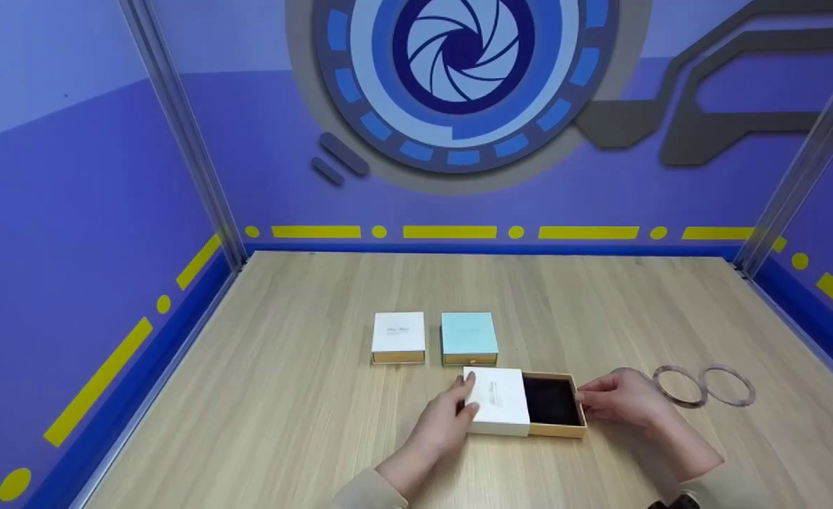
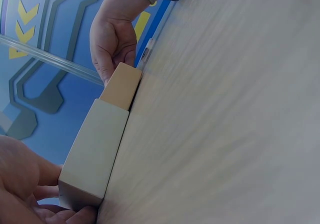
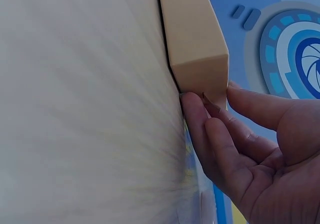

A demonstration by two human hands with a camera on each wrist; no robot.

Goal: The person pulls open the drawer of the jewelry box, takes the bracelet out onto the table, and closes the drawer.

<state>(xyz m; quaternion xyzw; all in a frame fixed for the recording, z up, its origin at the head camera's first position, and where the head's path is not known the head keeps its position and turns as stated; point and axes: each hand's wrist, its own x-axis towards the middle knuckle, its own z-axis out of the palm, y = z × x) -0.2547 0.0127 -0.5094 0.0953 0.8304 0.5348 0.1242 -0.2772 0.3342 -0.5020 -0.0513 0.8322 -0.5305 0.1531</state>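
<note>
A white slide-out box lies flat on the table, its white sleeve (image 1: 498,401) partly drawn off a tan drawer (image 1: 553,431) with a black lining (image 1: 552,401). My left hand (image 1: 439,418) grips the sleeve's left end; thumb and fingers hold that end in the left wrist view. At the drawer's right end, my right hand (image 1: 627,399) pinches a small pull tab (image 3: 212,103) between its fingers, seen close up in the right wrist view. No object shows inside the visible part of the drawer.
Behind the open box stand a closed white box (image 1: 398,334) and a closed light-blue box (image 1: 469,334). Two marbled bangles, a darker one (image 1: 690,405) and a paler one (image 1: 738,404), lie by my right hand. Patterned panels (image 1: 459,205) wall in the wooden table (image 1: 282,396).
</note>
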